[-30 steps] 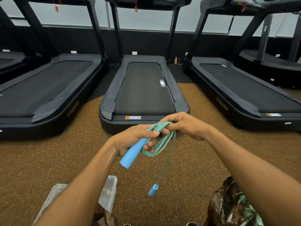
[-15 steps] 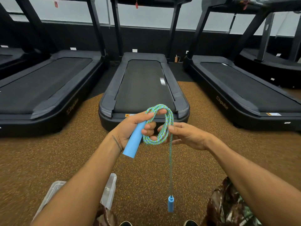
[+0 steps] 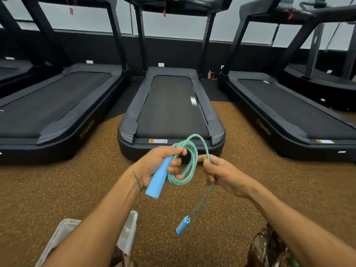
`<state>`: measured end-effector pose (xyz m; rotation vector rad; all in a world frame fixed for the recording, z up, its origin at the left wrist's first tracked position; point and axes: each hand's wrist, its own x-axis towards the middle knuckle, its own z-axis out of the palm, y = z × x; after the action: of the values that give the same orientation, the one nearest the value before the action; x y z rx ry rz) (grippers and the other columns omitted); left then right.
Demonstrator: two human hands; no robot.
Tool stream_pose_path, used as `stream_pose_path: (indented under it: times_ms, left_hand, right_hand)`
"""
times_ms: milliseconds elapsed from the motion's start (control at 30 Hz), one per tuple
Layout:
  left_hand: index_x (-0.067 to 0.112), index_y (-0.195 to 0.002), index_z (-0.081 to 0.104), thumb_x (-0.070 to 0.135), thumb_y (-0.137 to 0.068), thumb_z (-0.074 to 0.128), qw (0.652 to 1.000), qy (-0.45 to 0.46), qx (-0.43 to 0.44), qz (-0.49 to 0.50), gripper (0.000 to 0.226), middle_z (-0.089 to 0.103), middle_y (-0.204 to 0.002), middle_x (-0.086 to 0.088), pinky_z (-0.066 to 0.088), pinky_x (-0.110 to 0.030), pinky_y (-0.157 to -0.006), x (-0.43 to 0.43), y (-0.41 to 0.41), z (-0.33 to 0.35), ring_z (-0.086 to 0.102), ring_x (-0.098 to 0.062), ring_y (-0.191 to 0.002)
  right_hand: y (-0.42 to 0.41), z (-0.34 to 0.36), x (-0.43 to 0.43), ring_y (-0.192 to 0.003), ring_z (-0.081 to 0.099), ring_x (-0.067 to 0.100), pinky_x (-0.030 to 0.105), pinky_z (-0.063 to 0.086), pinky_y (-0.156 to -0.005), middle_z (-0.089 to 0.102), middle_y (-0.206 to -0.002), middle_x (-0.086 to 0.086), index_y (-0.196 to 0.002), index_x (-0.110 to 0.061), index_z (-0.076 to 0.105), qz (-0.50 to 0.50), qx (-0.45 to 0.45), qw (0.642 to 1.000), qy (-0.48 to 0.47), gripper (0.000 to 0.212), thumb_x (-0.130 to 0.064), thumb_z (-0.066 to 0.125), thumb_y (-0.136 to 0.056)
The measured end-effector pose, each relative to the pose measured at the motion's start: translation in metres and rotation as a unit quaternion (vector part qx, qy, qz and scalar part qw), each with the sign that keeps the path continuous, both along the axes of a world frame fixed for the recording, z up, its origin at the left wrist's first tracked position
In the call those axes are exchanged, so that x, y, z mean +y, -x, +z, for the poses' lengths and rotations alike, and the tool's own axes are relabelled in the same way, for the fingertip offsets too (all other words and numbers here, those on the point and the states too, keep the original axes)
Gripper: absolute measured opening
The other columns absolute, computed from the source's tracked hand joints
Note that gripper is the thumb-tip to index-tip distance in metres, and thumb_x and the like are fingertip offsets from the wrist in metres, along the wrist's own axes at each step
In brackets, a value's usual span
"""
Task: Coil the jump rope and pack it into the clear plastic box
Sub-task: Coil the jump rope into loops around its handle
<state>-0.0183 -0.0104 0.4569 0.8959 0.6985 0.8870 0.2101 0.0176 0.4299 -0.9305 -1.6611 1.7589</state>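
Coiling under way: left hand [image 3: 159, 164] grips a handle [image 3: 157, 180] and the coiled rope [image 3: 189, 162], right hand [image 3: 221, 174] pinches the loose strand, second handle [image 3: 183, 225] dangling; next, wind that tail in, box [image 3: 128, 233] waiting below-left

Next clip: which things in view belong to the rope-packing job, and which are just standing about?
Part of the job:
- jump rope, partly coiled
- blue handle, gripped by the left hand
- right hand, pinching the rope
- second handle, dangling
- clear plastic box, low beside the left arm

Just standing about:
- treadmills
- red tags hanging from them
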Motion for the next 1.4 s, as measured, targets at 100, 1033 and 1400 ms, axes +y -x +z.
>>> stream_pose_path:
  times_ms: [100,1033,1400]
  left_hand:
    - [0.011,-0.088,0.062,0.023,-0.091,0.060,0.997,-0.016,0.050,-0.052,0.012,0.043,-0.053,0.000,0.054,-0.033,-0.054,-0.004,-0.005,-0.002,0.040,-0.008,-0.036]
    - [0.008,-0.084,0.058,0.023,-0.096,0.050,0.990,-0.096,0.014,-0.105,0.020,0.047,-0.056,0.002,0.056,-0.037,-0.072,-0.018,-0.020,-0.005,0.040,-0.010,-0.047]
    - [0.015,-0.088,0.059,0.029,-0.100,0.045,0.974,-0.047,-0.221,0.001,0.023,0.041,-0.057,0.006,0.058,-0.041,-0.075,0.005,-0.005,0.006,0.045,-0.009,-0.049]
  right_hand:
    - [0.010,0.008,-0.003,-0.053,0.035,0.003,0.029,0.046,-0.069,0.058,-0.072,-0.015,-0.125,-0.020,0.062,0.032,-0.005,0.999,-0.016,0.047,-0.033,0.077,-0.082]
    - [0.007,0.037,0.019,-0.042,0.038,0.003,0.018,0.033,-0.048,0.066,-0.069,0.002,-0.087,-0.008,0.071,0.110,-0.066,0.991,0.049,0.022,-0.020,0.054,-0.093]
    - [-0.020,-0.026,0.016,-0.082,0.058,0.005,0.035,0.037,-0.088,0.065,-0.086,-0.004,-0.100,-0.023,0.073,0.049,-0.097,0.994,0.019,0.024,-0.042,0.067,-0.087]
